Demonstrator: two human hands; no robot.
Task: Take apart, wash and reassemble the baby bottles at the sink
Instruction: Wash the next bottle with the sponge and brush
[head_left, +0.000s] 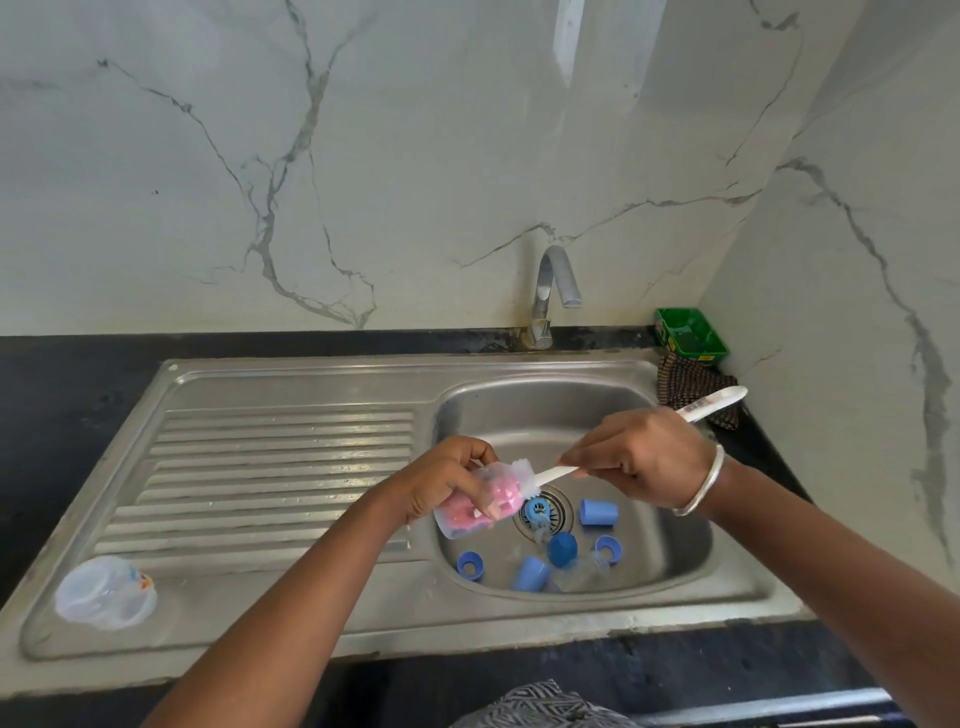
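Note:
My left hand (447, 480) grips a clear baby bottle with pink print (470, 512), tilted over the left edge of the sink basin (670, 540). My right hand (641, 460) holds the white handle of a bottle brush (558, 473), whose bristle head is in the bottle's mouth. Several blue bottle parts lie in the basin: a cap (598, 513), a second cap (531, 573), a ring (470, 565), another ring (609, 550), a round lid (562, 549) and a piece on the drain (537, 512). Another clear bottle (106, 592) lies on the drainboard's front left corner.
The tap (553, 291) stands behind the basin, no water running. A green tray (690, 335) and a checked cloth (693, 387) sit at the back right corner. The ribbed steel drainboard (270, 467) stretches left of the basin. Black counter (78, 384) surrounds the sink.

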